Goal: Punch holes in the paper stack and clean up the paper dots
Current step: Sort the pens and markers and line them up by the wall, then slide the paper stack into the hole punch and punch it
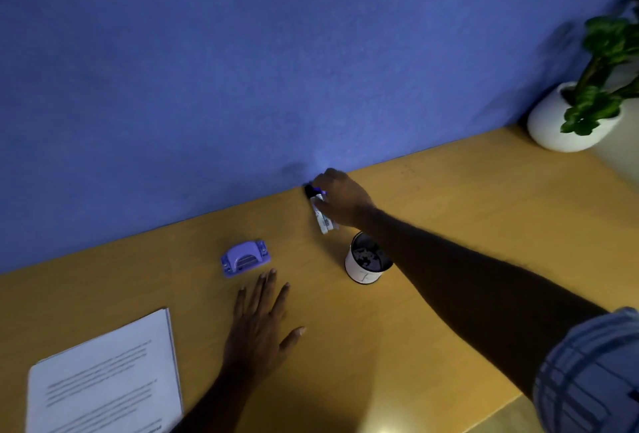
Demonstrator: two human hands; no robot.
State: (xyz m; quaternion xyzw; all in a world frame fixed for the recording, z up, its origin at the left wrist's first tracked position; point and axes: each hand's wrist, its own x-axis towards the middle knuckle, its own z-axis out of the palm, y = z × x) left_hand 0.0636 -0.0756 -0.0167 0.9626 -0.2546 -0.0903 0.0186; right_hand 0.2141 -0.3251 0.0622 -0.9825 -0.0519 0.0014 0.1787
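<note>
Up by the blue wall [242,69], a small white tube [323,220] with a dark cap is gripped by the right hand [340,199], fingers curled round it. The left hand [257,325] is laid flat on the worktop [449,225], fingers spread apart, just beside the purple hole punch [245,257]. The paper stack [103,374] is parked at the near left, well apart from the white cup [361,272], where dark bits can be seen inside.

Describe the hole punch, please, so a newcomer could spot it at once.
Start at the wooden desk along the blue wall. Just beyond the fingertips of the flat left hand sits the hole punch. It alone is lilac and low, unlike the upright white cup to its right.
</note>
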